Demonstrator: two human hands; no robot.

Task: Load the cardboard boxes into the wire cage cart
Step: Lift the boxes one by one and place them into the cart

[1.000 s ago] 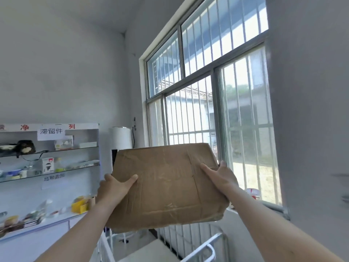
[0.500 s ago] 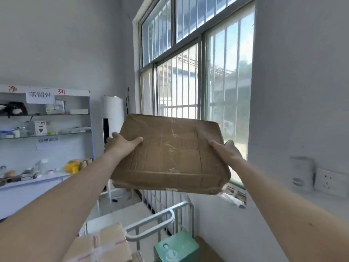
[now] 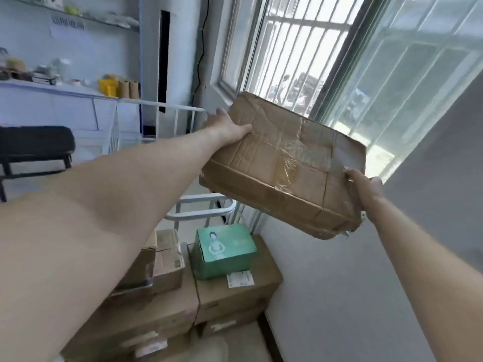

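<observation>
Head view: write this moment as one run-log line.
held: cardboard box, tilted; left hand: grips left edge; right hand: grips right corner; below: green box on cartons

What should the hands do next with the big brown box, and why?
Probably lower it a little. The left hand and right hand grip the cardboard box by its ends, tilted up in the air. Below it are the stacked boxes with a green box on top, next to the white cart rail, so easing it down toward them seems right.
</observation>
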